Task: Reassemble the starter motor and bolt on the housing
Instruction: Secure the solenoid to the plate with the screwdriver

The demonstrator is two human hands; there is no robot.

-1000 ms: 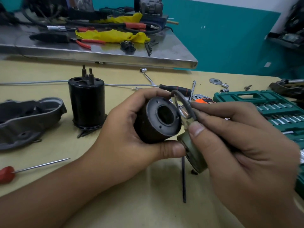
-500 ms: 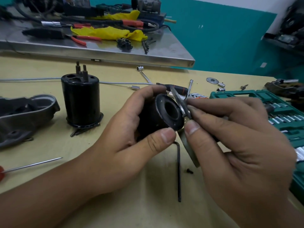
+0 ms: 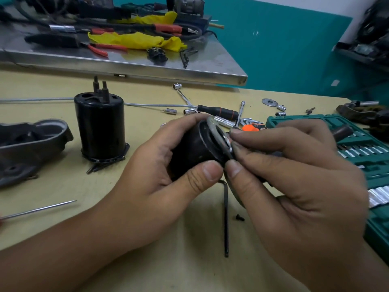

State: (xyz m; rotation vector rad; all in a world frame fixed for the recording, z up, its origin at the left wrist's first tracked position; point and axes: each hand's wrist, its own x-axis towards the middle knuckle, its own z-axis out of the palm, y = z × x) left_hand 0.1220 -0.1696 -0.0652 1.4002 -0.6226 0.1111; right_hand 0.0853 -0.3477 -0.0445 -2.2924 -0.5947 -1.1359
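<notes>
Black, cylindrical motor body [image 3: 195, 150] held above a yellowish workbench [image 3: 147, 207], wrapped by the left hand [image 3: 151, 182] with thumb underneath and fingers curled over the top. Open end turned toward the right hand [image 3: 294, 186]. Thin metal ring plate [image 3: 219, 135] pinched between right thumb and fingertips, tilted, lying against the rim of that open end. Greenish disc-like part [image 3: 235, 192] partly hidden under the right palm; cannot tell exactly what it is.

Second black motor cylinder [image 3: 100, 125] upright on the bench to the left, two studs sticking up from its top. Grey cast housing [image 3: 31, 144] lying further left, apart from it. Black hex key [image 3: 226, 218] flat on the bench below the hands, small black screw [image 3: 240, 217] just beside it. Green socket set case [image 3: 357, 152] open at the right edge. Black-handled driver [image 3: 219, 111] and loose sockets scattered behind the hands. Steel shelf [image 3: 126, 62] at the back, bearing yellow cloth [image 3: 136, 40] and red-handled pliers [image 3: 101, 48].
</notes>
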